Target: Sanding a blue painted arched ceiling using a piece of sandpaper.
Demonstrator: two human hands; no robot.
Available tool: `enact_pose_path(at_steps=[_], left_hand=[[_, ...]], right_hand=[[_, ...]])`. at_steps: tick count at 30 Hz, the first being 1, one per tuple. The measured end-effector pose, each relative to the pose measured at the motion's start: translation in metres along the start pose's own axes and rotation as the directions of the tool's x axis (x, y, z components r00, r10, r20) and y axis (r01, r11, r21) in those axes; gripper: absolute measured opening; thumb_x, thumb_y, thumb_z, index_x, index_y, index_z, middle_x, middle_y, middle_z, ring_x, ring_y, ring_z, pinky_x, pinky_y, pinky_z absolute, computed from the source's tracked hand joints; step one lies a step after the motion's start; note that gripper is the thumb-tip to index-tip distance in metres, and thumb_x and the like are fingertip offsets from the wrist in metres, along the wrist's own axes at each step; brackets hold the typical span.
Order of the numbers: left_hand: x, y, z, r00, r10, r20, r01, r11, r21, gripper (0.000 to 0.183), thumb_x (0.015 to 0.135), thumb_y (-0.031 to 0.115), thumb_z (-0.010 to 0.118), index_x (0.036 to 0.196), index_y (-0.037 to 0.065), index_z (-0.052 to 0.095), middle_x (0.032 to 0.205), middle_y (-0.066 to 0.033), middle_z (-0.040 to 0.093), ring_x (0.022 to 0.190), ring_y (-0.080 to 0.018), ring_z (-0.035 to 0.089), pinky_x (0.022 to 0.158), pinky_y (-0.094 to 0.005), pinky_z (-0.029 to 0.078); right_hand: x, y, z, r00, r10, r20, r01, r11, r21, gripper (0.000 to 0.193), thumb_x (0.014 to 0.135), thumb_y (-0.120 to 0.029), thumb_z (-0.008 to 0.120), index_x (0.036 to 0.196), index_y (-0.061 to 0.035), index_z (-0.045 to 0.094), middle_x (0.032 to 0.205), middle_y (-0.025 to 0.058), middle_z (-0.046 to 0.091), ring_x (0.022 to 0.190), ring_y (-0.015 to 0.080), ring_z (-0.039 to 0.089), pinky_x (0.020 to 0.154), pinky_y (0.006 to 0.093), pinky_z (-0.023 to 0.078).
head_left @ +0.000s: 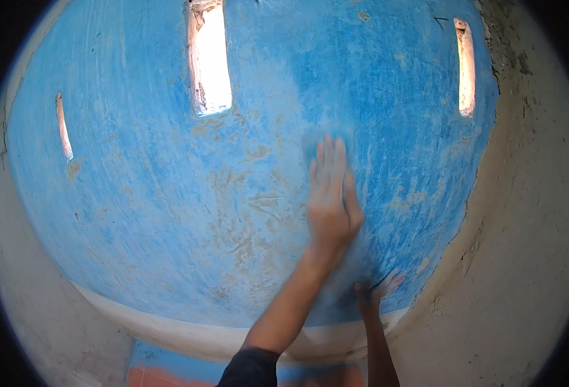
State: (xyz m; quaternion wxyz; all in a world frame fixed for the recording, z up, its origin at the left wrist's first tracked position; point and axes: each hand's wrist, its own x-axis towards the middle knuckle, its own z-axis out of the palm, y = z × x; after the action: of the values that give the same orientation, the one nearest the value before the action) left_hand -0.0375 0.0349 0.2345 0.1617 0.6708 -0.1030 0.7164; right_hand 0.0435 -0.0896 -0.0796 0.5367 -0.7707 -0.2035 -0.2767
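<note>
My left hand (328,193) lies flat against a blue painted wall (136,213), fingers pointing up and close together, thumb to the right. Under its fingertips is a thin blue-grey square sheet (309,143), pressed to the wall; hand and sheet are smeared by motion, and most of the sheet is covered. Lower and to the right, my right hand (380,293) is by the wall near its bottom edge, fingers stretched out to the right and thumb apart. Dark shadow beside the thumb hides some detail there.
Three narrow upright openings let in light: a wide one (212,61) at the top, a slim one (64,126) at left and another (466,68) at right. The paint is worn in brownish patches (233,226). A pale ledge (168,329) runs below; bare plaster (510,245) borders the right.
</note>
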Motion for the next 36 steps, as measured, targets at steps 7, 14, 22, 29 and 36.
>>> enact_pose_path(at_steps=[7, 14, 22, 29, 36], left_hand=[[0.020, 0.002, 0.006, 0.995, 0.022, -0.093, -0.023, 1.000, -0.008, 0.039, 0.097, 0.008, 0.036, 0.130, -0.010, 0.047, 0.134, -0.0289, 0.047, 0.131, -0.0412, 0.038, 0.109, -0.0479, 0.027], [0.017, 0.007, 0.004, 1.000, -0.017, -0.014, 0.017, 1.000, -0.013, 0.041, 0.094, 0.006, 0.040, 0.133, -0.007, 0.046, 0.137, -0.0278, 0.043, 0.132, -0.0409, 0.037, 0.108, -0.0480, 0.029], [0.000, 0.001, 0.008, 0.998, -0.024, -0.060, 0.025, 1.000, 0.006, 0.041, 0.098, 0.010, 0.037, 0.133, -0.009, 0.044, 0.137, -0.0314, 0.042, 0.131, -0.0449, 0.036, 0.109, -0.0498, 0.026], [0.034, 0.004, -0.001, 0.997, -0.052, -0.056, 0.051, 0.998, -0.028, 0.041, 0.097, 0.010, 0.037, 0.133, -0.009, 0.044, 0.137, -0.0316, 0.042, 0.132, -0.0448, 0.035, 0.109, -0.0493, 0.025], [-0.012, 0.001, 0.004, 1.000, 0.016, 0.010, -0.016, 0.999, 0.038, 0.041, 0.096, 0.008, 0.038, 0.134, -0.008, 0.043, 0.138, -0.0301, 0.041, 0.133, -0.0418, 0.035, 0.109, -0.0485, 0.026]], right_hand=[[0.001, -0.009, -0.003, 1.000, -0.002, 0.010, 0.002, 1.000, -0.006, 0.123, 0.073, -0.064, 0.065, 0.147, -0.0017, -0.010, 0.149, 0.0305, -0.020, 0.138, 0.0482, -0.018, 0.105, 0.0650, -0.008], [0.001, -0.010, -0.003, 1.000, 0.005, 0.031, -0.004, 1.000, -0.026, 0.121, 0.074, -0.063, 0.065, 0.148, -0.0020, -0.009, 0.151, 0.0270, -0.019, 0.139, 0.0436, -0.019, 0.107, 0.0619, -0.008], [0.003, -0.004, -0.003, 1.000, -0.014, 0.003, 0.014, 0.998, -0.056, 0.124, 0.072, -0.063, 0.067, 0.147, 0.0003, -0.010, 0.149, 0.0317, -0.018, 0.138, 0.0486, -0.018, 0.104, 0.0664, -0.008], [0.001, 0.004, 0.001, 0.994, -0.096, -0.044, 0.092, 0.992, -0.092, 0.122, 0.074, -0.068, 0.063, 0.148, -0.0006, -0.008, 0.151, 0.0268, -0.018, 0.140, 0.0440, -0.016, 0.107, 0.0626, -0.006], [0.003, -0.006, -0.004, 1.000, -0.027, -0.002, 0.026, 0.995, -0.099, 0.125, 0.073, -0.071, 0.060, 0.147, -0.0002, -0.011, 0.151, 0.0267, -0.019, 0.139, 0.0438, -0.018, 0.107, 0.0627, -0.006]])
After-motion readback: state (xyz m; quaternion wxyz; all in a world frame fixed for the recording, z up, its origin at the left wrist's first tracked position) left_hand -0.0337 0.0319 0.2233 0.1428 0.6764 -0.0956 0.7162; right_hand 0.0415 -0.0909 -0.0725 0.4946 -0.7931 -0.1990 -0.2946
